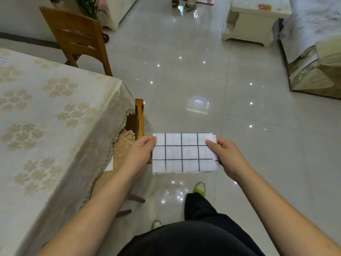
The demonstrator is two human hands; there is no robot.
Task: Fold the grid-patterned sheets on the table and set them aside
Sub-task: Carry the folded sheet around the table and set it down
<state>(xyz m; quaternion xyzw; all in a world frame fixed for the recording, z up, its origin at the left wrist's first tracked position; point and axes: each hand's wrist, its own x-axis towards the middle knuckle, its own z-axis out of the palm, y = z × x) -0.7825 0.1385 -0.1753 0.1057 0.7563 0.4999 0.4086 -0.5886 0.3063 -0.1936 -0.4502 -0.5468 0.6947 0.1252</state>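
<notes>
Head view, left to right. A table (55, 111) fills the left side, draped in a cream tablecloth (36, 137) with a pale floral print and a lace fringe. One wooden chair (77, 37) stands at its far end; a second wooden chair (138, 117) is tucked in at its near corner, seat partly under the fringe. A glossy tiled floor (193, 74) with light reflections spans the centre. A low cream cabinet (254, 21) and a covered piece of furniture (313, 58) stand at upper right.

The folded grid-patterned sheet (184, 153), white with dark lines, is held in the air over the floor, just right of the table's corner and clear of it. Its long axis runs left to right, its face turned up toward the camera. The left hand (140, 154) pinches its left short edge, thumb on top, fingers hidden beneath. The right hand (227, 156) pinches the right short edge likewise. Below are dark trousers (199, 235) and a green shoe (199, 188).
</notes>
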